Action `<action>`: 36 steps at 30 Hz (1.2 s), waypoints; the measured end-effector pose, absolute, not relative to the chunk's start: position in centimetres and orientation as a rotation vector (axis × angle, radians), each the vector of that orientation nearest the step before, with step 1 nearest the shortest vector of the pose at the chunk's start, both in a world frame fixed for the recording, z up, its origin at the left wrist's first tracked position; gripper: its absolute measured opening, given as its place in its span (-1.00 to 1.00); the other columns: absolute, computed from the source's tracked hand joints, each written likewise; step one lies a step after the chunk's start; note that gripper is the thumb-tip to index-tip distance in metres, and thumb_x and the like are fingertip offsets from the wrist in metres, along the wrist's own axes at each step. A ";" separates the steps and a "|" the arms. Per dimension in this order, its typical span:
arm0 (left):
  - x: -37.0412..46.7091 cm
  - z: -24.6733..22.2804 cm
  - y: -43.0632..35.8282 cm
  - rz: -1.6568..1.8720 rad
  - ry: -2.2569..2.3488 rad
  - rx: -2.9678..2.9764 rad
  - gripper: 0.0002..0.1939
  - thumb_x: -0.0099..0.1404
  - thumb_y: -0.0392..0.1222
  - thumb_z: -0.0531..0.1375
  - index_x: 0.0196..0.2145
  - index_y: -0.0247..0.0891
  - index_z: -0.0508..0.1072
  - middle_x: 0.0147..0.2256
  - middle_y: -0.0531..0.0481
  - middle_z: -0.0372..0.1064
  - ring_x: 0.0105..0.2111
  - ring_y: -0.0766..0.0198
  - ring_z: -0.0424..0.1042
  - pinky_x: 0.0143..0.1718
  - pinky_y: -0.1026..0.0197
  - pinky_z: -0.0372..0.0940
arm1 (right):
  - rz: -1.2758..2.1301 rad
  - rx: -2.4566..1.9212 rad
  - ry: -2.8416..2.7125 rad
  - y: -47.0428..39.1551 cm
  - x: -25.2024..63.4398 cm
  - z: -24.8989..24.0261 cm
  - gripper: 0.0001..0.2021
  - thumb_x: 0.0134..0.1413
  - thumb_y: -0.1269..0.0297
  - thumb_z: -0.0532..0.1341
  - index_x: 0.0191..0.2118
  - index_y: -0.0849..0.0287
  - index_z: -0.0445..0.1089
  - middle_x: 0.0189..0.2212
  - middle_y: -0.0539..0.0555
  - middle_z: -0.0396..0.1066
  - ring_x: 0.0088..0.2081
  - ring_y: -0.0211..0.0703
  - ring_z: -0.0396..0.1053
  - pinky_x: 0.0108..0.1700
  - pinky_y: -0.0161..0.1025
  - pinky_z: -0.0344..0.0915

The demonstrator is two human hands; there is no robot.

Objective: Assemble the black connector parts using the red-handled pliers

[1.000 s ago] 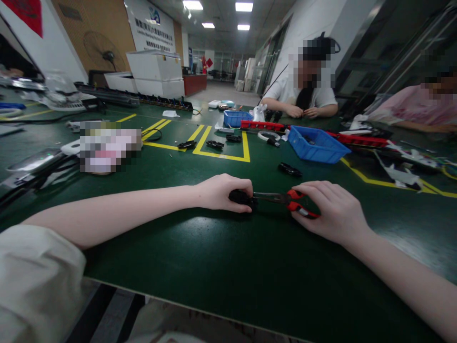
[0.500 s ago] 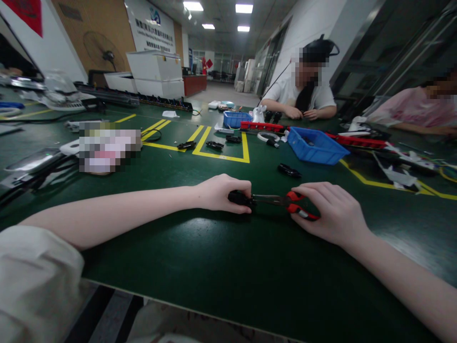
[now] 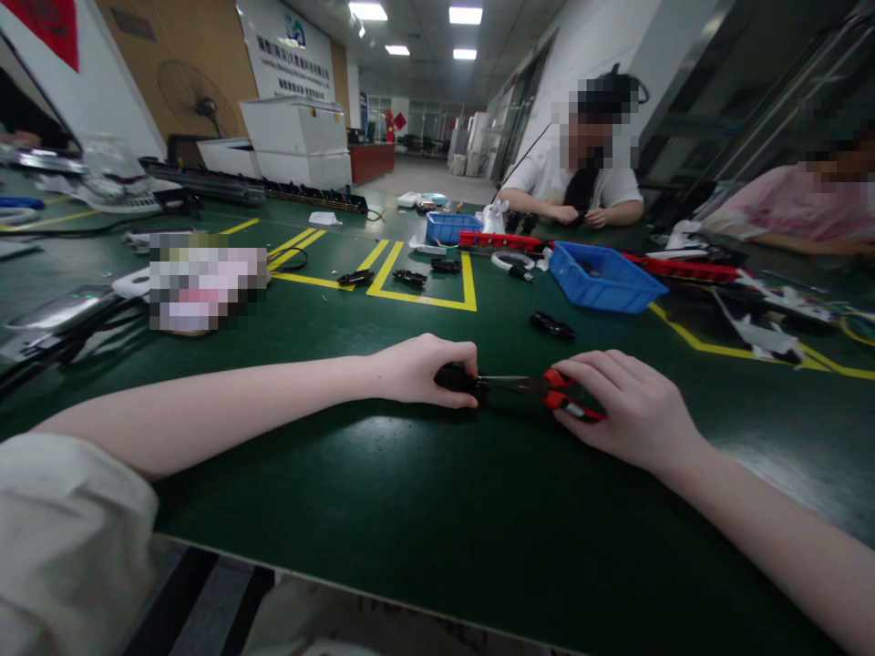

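My left hand (image 3: 433, 372) is closed around a small black part (image 3: 454, 376), whose exact kind is hard to make out because the fingers cover much of it. In my right hand (image 3: 623, 403) is a pair of long-nose pliers (image 3: 555, 390) with red and black handles. Their slim metal jaws point left and reach the black part at my left fingertips. Whether the jaws grip it or only touch it I cannot tell. Both hands are just above the green tabletop (image 3: 410, 510). Beyond the pliers lies another black piece (image 3: 552, 325).
A blue bin (image 3: 605, 278) and a smaller blue bin (image 3: 452, 226) stand farther back. Several black pieces (image 3: 410, 277) lie by yellow tape lines. A blurred-out pink item (image 3: 205, 287) is at left. A co-worker (image 3: 574, 182) sits across the table, another person (image 3: 779, 205) at right.
The pliers' handles appear slightly closer together and the right hand has shifted a touch left. The left hand keeps its hold on the black part.
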State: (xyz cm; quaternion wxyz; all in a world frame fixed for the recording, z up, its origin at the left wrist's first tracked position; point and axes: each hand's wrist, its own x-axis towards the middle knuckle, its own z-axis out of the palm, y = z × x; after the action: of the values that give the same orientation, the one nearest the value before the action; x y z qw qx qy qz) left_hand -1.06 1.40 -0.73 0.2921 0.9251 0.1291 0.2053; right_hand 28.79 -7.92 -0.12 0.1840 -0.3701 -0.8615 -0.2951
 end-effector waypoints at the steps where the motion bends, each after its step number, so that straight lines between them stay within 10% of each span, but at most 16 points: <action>1: -1.1 -0.7 1.4 0.539 0.350 2.458 -0.74 0.25 -0.15 0.35 -0.16 -0.28 0.42 -0.19 -0.03 0.51 -0.25 0.27 0.51 -0.24 0.24 0.37 | -0.843 -1.039 -2.433 -7.9 28.8 -0.1 -0.74 0.14 0.27 0.24 -0.06 0.22 0.36 -0.22 0.21 0.49 -0.26 0.01 0.42 -0.26 -0.10 0.38; 23: -1.0 -0.6 1.2 0.560 0.366 2.532 -0.72 0.28 -0.18 0.34 -0.10 -0.25 0.40 -0.17 -0.01 0.48 -0.23 0.27 0.49 -0.27 0.28 0.32 | -0.867 -1.063 -2.435 -8.1 28.8 -0.1 -0.76 0.15 0.26 0.21 -0.07 0.18 0.33 -0.25 0.19 0.46 -0.28 0.00 0.40 -0.29 -0.11 0.39; 36: -1.1 -0.8 1.1 0.539 0.361 2.558 -0.68 0.31 -0.18 0.32 -0.01 -0.20 0.40 -0.10 -0.03 0.49 -0.14 0.22 0.50 -0.20 0.26 0.32 | -0.230 -1.228 -2.454 -7.8 28.9 0.0 -0.73 0.02 0.30 0.24 -0.10 0.10 0.34 -0.27 0.09 0.49 -0.32 -0.09 0.48 -0.33 -0.19 0.41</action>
State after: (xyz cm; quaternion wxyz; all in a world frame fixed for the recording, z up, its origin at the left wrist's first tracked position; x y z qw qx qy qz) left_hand -1.12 1.06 -0.75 0.2487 0.9389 0.1325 0.1977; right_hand 28.93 -7.84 -0.02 0.1928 -0.4376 -0.8744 -0.0818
